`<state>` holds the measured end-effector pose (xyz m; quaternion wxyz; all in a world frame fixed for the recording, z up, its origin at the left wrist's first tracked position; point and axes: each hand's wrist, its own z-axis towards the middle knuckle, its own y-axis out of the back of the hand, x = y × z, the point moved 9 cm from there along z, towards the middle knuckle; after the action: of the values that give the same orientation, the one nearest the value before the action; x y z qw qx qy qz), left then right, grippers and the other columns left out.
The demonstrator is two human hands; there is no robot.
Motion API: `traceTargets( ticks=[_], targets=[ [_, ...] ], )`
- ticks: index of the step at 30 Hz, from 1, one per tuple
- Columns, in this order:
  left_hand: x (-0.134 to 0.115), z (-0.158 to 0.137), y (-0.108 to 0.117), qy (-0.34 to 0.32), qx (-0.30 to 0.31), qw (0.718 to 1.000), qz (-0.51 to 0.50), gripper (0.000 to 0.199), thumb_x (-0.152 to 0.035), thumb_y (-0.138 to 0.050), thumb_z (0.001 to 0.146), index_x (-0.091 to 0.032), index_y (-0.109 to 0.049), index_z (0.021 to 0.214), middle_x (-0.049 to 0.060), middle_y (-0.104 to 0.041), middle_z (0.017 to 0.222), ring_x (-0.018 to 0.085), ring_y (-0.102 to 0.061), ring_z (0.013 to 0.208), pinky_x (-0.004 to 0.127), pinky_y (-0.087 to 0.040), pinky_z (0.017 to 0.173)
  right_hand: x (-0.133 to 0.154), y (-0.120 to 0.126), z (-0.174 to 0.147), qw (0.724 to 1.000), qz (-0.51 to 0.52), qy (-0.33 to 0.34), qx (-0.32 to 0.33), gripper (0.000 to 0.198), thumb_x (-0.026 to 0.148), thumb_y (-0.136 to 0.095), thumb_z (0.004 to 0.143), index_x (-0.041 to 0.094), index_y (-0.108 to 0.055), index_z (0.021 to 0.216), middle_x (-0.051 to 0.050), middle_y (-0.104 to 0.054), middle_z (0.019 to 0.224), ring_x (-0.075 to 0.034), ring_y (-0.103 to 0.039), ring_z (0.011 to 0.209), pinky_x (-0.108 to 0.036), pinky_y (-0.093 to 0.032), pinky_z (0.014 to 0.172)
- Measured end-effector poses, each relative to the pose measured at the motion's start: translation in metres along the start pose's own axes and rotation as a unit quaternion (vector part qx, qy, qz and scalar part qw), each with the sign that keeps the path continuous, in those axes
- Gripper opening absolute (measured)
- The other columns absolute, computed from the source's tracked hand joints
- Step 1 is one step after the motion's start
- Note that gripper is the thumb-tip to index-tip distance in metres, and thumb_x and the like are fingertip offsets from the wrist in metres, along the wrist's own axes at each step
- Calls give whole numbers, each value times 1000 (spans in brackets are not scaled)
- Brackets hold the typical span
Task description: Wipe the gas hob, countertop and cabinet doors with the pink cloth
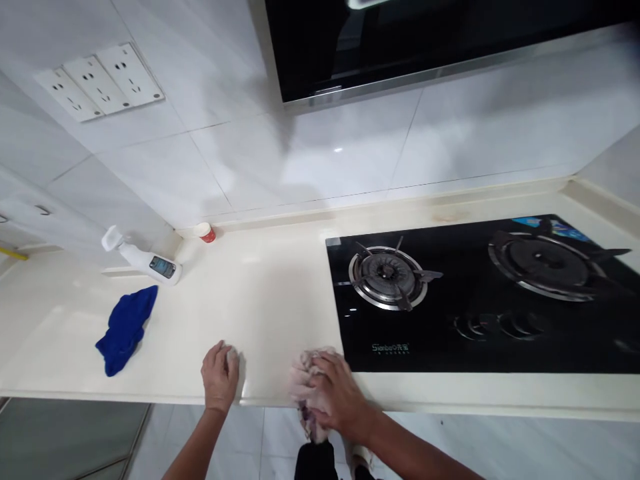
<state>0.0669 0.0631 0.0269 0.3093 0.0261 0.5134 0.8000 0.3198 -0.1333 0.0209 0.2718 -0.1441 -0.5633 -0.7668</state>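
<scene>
My right hand (343, 397) is closed on a pale pink cloth (303, 377), pressing it on the counter's front edge beside the hob. Part of the cloth, with a purplish patch, hangs over the edge. My left hand (220, 377) rests on the white counter (273, 300) near the same edge, its fingers curled in and nothing visible in them. Left of it a blue cloth (126, 328) lies crumpled on the counter.
A white spray bottle (143, 257) lies on its side behind the blue cloth. By the wall stands a small red and white paper cup (205, 232). The black gas hob (430, 353) fills the right side, under a dark range hood (425, 40). Wall sockets (103, 80) are at upper left.
</scene>
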Motion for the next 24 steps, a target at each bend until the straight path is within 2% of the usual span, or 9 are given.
traceTargets(
  ticks=[3,6,9,11,13,15,18,21,24],
  targets=[
    [-1,2,-1,6,2,1000,10,33,-44,-50,95,-17,-66,106,16,-64,123,27,-59,118,45,-47,105,-41,42,-72,999,-39,-19,-1,40,27,-70,73,23,-58,112,-10,-51,136,-31,-43,134,-59,-22,120],
    [-2,3,-2,13,2,1000,17,34,-45,-50,93,-17,-65,105,16,-64,123,28,-58,119,46,-46,106,-80,82,-142,995,-57,-76,-13,28,26,-65,79,24,-59,106,-8,-57,126,-28,-52,122,-51,-39,109],
    [-1,4,-3,25,2,999,25,34,-45,-49,91,-18,-65,104,16,-64,123,29,-58,119,47,-46,105,-120,136,-192,975,-91,-174,-107,27,37,-61,84,23,-58,107,-11,-59,119,-29,-57,112,-46,-48,93],
    [-1,5,-3,32,5,999,30,34,-46,-49,91,-18,-65,104,16,-65,122,29,-59,118,47,-46,105,-140,173,-208,946,-128,-234,-184,33,45,-58,85,22,-57,109,-13,-58,120,-30,-56,111,-48,-48,93],
    [0,5,-4,39,9,999,37,35,-46,-48,90,-18,-65,103,16,-65,122,30,-59,118,47,-46,104,-153,191,-201,929,-158,-264,-203,36,50,-55,87,23,-58,111,-13,-54,131,-32,-54,118,-51,-44,100],
    [0,6,-4,45,16,998,44,35,-46,-48,90,-18,-65,103,16,-65,123,30,-58,118,47,-46,103,-159,190,-178,930,-181,-269,-171,38,51,-52,89,24,-60,114,-12,-48,143,-33,-49,126,-53,-39,105],
    [-1,6,-3,53,27,997,54,36,-46,-47,91,-19,-64,105,16,-64,126,31,-57,120,48,-47,100,-159,173,-136,919,-232,-287,-138,44,52,-52,88,23,-61,121,-11,-40,153,-35,-42,134,-56,-32,110],
    [-2,6,-4,63,37,995,62,37,-46,-46,91,-19,-64,107,16,-63,128,33,-56,122,50,-46,99,-149,150,-96,904,-264,-316,-116,46,48,-56,87,22,-62,123,-13,-36,156,-37,-40,133,-57,-31,108],
    [0,6,-6,73,47,994,68,37,-46,-46,90,-18,-64,108,16,-62,129,32,-55,123,50,-46,100,-130,116,-43,929,-221,-292,-50,47,44,-59,85,25,-61,128,-12,-34,158,-37,-36,136,-56,-28,108]
  ],
)
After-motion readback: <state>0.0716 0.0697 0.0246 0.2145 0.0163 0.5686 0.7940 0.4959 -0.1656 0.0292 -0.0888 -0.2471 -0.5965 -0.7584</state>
